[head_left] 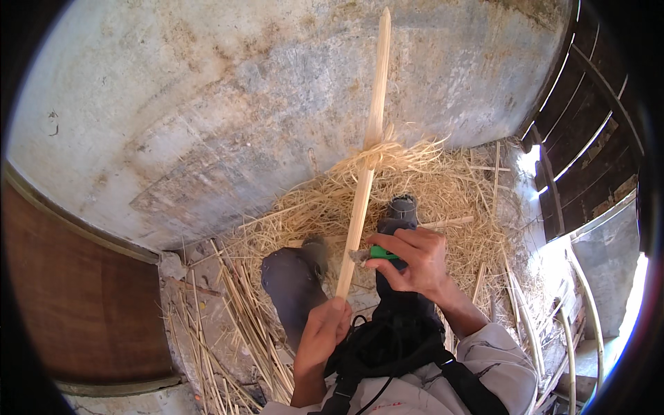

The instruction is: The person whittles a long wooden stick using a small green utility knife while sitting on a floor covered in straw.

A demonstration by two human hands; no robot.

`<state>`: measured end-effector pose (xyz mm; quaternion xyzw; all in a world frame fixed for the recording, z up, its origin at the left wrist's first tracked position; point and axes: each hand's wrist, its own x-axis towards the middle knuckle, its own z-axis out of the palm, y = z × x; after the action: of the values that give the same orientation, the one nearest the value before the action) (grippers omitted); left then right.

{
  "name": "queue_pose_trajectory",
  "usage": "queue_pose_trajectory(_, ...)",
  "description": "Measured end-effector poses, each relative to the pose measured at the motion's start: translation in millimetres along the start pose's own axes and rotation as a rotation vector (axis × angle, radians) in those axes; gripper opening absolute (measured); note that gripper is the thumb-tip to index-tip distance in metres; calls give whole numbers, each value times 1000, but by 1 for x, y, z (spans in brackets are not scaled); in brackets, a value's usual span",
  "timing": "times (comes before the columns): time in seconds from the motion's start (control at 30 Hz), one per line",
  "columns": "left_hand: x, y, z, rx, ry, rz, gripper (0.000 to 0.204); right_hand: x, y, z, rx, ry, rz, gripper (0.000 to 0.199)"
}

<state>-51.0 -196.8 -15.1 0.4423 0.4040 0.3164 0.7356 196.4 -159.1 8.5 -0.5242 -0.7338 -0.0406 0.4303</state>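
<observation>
A long pale strip of wood or bamboo (360, 207) stretches away from me, its pointed far tip in front of the wall. My left hand (323, 330) is closed around its near end. In my right hand (415, 259) is a green-handled knife (382, 253), gripped between thumb and fingers. Its short greyish blade lies against the strip's right edge, a little beyond my left hand. Thin curled shavings (387, 153) bunch around the middle of the strip; whether they are still attached to it I cannot tell.
Shavings heap (449, 187) around my feet, below a stained grey wall (263, 104). Several long thin sticks (238, 318) lie at the left. A brown wooden panel (83, 290) stands at far left, dark slatted boards (588, 131) at far right. Longer poles (588, 304) lean at the right.
</observation>
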Motion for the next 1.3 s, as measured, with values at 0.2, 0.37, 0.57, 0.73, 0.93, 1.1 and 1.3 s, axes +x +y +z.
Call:
queue_pose_trajectory(0.2, -2, 3, 1, 9, 12, -6, 43, 0, 3, 6, 33, 49, -17, 38)
queue_pose_trajectory(0.37, -1, 4, 1, 32, 7, 11, 44, 2, 3, 5, 27, 62, -21, 37)
queue_pose_trajectory(0.57, 0, 3, 0, 12, 9, 0, 44, 4, 0, 1, -4, 11, -15, 36)
queue_pose_trajectory(0.73, -1, 4, 1, 6, 11, -3, 43, 4, 2, 5, 13, 72, -19, 36)
queue_pose_trajectory(0.93, -1, 3, 1, 10, 11, -4, 43, 5, 2, 6, 10, 84, -16, 37)
queue_pose_trajectory(1.1, -2, 2, 1, 17, 21, 1, 43, 5, 2, 2, -16, 44, -20, 37)
queue_pose_trajectory(1.3, -2, -1, -1, 23, 17, 7, 42, 5, 3, 7, 5, 108, -22, 36)
